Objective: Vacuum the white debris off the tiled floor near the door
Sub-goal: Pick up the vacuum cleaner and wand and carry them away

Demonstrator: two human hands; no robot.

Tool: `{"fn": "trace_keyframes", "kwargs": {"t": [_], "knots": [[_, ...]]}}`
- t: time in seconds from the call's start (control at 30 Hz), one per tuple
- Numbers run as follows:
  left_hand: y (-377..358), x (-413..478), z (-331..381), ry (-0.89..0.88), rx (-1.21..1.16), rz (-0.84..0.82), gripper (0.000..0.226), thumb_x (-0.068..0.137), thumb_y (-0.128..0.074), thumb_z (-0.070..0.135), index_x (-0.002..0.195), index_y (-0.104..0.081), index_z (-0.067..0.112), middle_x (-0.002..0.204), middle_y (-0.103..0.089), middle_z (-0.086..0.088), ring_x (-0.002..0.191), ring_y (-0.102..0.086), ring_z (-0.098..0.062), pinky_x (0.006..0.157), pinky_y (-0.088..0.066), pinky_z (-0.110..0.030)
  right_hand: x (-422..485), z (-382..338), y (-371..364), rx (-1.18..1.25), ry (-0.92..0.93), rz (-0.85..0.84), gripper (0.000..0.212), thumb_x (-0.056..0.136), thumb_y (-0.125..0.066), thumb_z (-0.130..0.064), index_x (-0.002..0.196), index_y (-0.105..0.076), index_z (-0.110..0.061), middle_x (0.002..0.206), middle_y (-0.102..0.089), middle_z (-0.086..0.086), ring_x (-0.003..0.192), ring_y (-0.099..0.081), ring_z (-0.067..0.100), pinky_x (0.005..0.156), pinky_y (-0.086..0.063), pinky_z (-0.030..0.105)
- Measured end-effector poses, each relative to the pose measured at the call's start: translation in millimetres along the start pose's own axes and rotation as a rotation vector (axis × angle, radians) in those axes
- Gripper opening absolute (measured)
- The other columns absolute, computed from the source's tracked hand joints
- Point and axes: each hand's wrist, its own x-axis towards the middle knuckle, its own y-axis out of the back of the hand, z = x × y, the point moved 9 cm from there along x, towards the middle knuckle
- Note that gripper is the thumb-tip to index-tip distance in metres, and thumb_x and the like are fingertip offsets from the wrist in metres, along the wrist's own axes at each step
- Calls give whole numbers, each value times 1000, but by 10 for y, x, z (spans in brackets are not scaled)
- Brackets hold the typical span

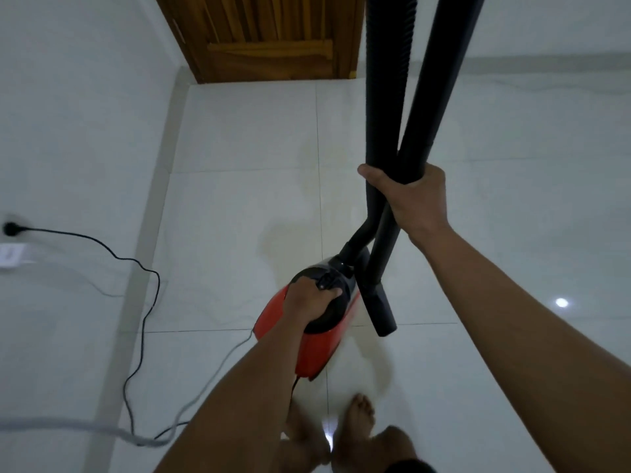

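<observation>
The left hand (pixel 309 302) grips the red vacuum (pixel 317 349) — the right hand (pixel 415 199) clasps hose (pixel 387 80) and wand (pixel 438 80) together.

Vacuum (pixel 317 349) body red w/ black top; hose (pixel 387 80) & tube (pixel 440 80) black. Floor (pixel 239 206) tiles white, thin grey grout grid. Door (pixel 269 39) brown woodgrain. Cord (pixel 142 327) black.

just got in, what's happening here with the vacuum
A person holds a red vacuum by its top handle with the left hand, while the right hand grips the black hose and wand bunched together. The cord is plugged into the wall. They stand on the tiled floor facing the wooden door; the wand's lower end hangs beside the vacuum.
</observation>
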Motion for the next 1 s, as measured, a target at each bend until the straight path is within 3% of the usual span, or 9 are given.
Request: {"fn": "trace_keyframes", "kwargs": {"t": [0.1,0.17,0.3,0.4,0.63,0.77,0.87,1.0], "knots": [[412,-398,500,13,15,25,60,83,-73,55,125,-66,12,117,-69,-9,108,-64,-30,87,-49,-32,-82,-677,180,-4,27,-7,43,64,-97,-43,87,-76,-13,81,-78,3,75,-76,16,72,-65,41],[671,-552,757,29,-22,44,56,83,-75,52,122,-66,13,111,-71,-11,102,-67,-31,87,-53,-34,-90,-999,202,2,66,-25,45,62,-97,-45,88,-77,-14,81,-78,2,76,-76,17,73,-64,45],[1087,-681,1066,44,-77,81,32,85,-77,44,88,-63,15,70,-68,-7,63,-65,-24,77,-59,-37,3,-1463,92,-9,123,-63,50,59,-97,-48,93,-77,-18,83,-78,-2,78,-76,14,77,-64,41],[1381,-624,1149,84,-89,116,35,83,-77,47,77,-65,14,62,-67,-5,55,-63,-20,74,-60,-35,144,-1708,-102,-21,171,-99,51,59,-98,-46,94,-76,-17,83,-77,-5,78,-75,10,78,-64,35],[2051,10,1178,159,-227,171,36,85,-75,47,80,-68,12,68,-70,-7,62,-67,-21,74,-60,-34,931,-2050,-909,-66,224,-174,43,64,-98,-37,94,-76,-16,85,-77,-2,78,-75,13,77,-65,38],[2416,568,1152,174,-305,204,46,80,-73,55,101,-71,14,86,-75,-7,81,-73,-27,83,-61,-40,1545,-2339,-1566,-77,246,-230,35,65,-98,-33,87,-75,-19,82,-77,-5,76,-76,11,74,-66,37],[2686,943,1196,210,-306,195,58,76,-71,62,106,-72,13,90,-75,-7,86,-73,-28,86,-60,-42,1987,-2605,-1955,-56,286,-262,37,68,-97,-29,92,-77,-10,83,-78,-3,77,-76,12,75,-65,36],[3173,1371,1476,171,-284,217,57,85,-67,60,107,-73,8,93,-75,-9,91,-72,-28,89,-58,-39,2479,-2877,-2419,-60,313,-291,42,67,-97,-34,94,-77,-8,86,-78,0,80,-76,14,76,-65,41]]}}
